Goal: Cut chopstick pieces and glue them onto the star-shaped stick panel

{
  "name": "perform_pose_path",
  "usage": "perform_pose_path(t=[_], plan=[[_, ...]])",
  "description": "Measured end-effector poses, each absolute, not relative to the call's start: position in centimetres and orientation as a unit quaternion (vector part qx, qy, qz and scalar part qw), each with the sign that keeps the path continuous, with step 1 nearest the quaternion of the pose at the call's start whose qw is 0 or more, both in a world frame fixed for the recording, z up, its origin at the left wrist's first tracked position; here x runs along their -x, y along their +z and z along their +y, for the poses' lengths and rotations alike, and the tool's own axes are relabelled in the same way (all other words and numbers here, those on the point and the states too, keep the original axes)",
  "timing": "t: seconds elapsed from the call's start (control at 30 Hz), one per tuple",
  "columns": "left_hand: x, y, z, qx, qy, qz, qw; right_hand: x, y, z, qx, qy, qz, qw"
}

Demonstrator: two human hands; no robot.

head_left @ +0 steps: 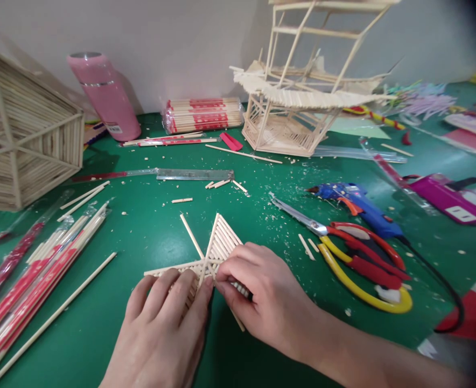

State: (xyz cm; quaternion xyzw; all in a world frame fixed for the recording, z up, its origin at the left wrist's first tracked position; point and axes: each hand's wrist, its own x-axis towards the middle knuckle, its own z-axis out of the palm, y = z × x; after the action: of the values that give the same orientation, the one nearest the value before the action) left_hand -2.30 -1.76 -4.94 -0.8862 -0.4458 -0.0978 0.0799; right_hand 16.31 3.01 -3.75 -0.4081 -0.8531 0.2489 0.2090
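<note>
A small frame of wooden sticks [223, 237], with slatted triangular sections meeting at a middle crossing, lies on the green table. My left hand [165, 318] is closed over its left side, the thumb close to the crossing. My right hand [266, 296] covers the right side. Its thumb and index finger are pinched together beside the crossing, and whatever sits between the tips is hidden. Below the right hand a stick end pokes out. One loose arm of the frame [191, 235] points up and left.
Scissors [367, 258] and a blue glue gun [355, 202] lie at right. Packaged sticks [48, 275] and a large stick panel [28, 134] are at left. Behind stand a pink bottle [106, 97], a bundled stick pack [203, 114] and a stick pavilion model [290, 97]. Scraps dot the table.
</note>
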Motion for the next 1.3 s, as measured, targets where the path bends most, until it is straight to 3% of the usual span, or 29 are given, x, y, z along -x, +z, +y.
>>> perform_pose_path(t=[0.53, 0.97, 1.3], plan=[[2.2, -5.1, -1.8, 0.882, -0.111, -0.451, 0.078, -16.2, -4.0, 3.3, 0.397, 0.248, -0.852, 0.232], [2.4, -4.9, -2.2, 0.857, -0.226, -0.463, -0.009, -16.7, -3.9, 3.4, 0.409, 0.318, -0.799, 0.305], [1.8, -5.5, -2.9, 0.842, -0.217, -0.493, 0.009, -16.9, -4.0, 3.1, 0.339, 0.231, -0.882, 0.233]])
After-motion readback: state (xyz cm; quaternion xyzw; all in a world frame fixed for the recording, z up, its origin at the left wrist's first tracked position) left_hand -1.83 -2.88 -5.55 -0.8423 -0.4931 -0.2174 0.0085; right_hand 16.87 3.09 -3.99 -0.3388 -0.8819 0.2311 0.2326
